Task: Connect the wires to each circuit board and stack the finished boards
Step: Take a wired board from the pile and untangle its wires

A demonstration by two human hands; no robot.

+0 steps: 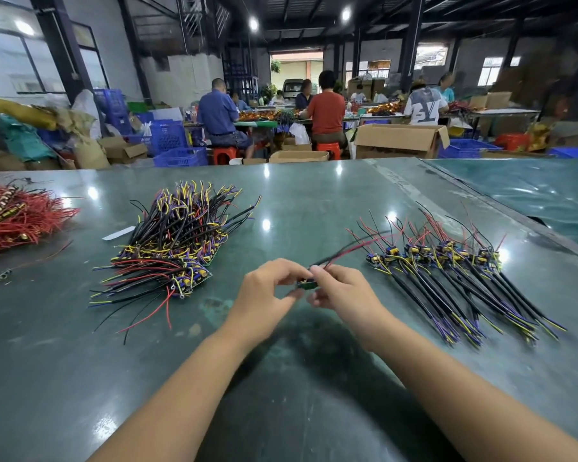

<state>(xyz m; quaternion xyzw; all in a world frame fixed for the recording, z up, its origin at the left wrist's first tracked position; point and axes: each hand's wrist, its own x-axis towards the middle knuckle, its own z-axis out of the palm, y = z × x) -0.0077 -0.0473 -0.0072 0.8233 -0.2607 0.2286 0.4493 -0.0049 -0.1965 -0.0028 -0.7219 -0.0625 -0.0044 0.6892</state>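
Note:
A small green circuit board (pixel 306 283) sits between my two hands above the table's middle. My left hand (pixel 267 295) pinches its left side with thumb and fingers. My right hand (pixel 339 290) pinches the board's right end, where red and black wires (pixel 350 249) stick out up and to the right. A tall stack of boards with black, yellow, purple and red wires (pixel 177 241) lies to the left. A row of boards with long black leads (pixel 447 271) lies spread out on the right.
A bundle of red wires (pixel 14 216) lies at the far left of the green table (pixel 314 201). A white paper slip (pixel 118 233) lies beside the left stack. Several people sit at tables beyond, among blue crates and cardboard boxes.

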